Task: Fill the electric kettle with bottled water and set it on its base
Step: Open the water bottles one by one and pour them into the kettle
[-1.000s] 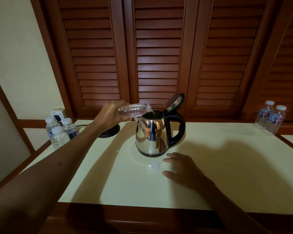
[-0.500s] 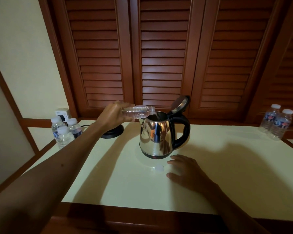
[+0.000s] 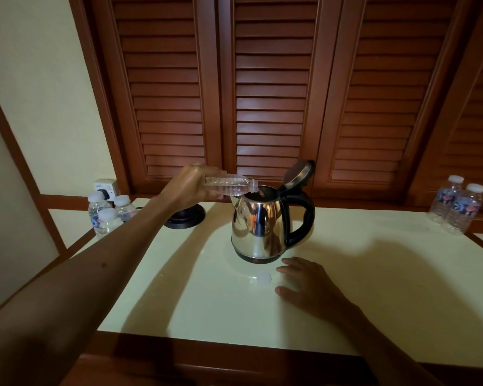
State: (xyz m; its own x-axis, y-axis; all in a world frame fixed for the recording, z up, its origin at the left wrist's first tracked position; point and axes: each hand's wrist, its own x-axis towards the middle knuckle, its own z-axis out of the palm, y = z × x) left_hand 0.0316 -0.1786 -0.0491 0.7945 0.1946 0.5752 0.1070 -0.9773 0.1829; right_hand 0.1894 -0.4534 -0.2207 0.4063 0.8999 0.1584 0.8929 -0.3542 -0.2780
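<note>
A steel electric kettle (image 3: 258, 227) with a black handle stands on the cream table (image 3: 374, 288), its lid (image 3: 299, 174) flipped up. My left hand (image 3: 191, 186) grips a clear water bottle (image 3: 229, 185) held nearly level, its mouth over the kettle's opening. My right hand (image 3: 307, 285) rests flat on the table just in front of the kettle, fingers spread. A white bottle cap (image 3: 263, 278) lies beside its fingertips. The black kettle base (image 3: 186, 215) sits to the kettle's left, partly hidden behind my left forearm.
Three capped water bottles (image 3: 106, 215) stand at the table's far left corner by a wall socket (image 3: 105, 186). Two more bottles (image 3: 457, 206) stand at the far right. Brown louvred doors (image 3: 268, 93) run behind the table.
The view has shifted slightly. The bottle stays tipped over the kettle's opening, now a little more level. My right hand remains on the table.
</note>
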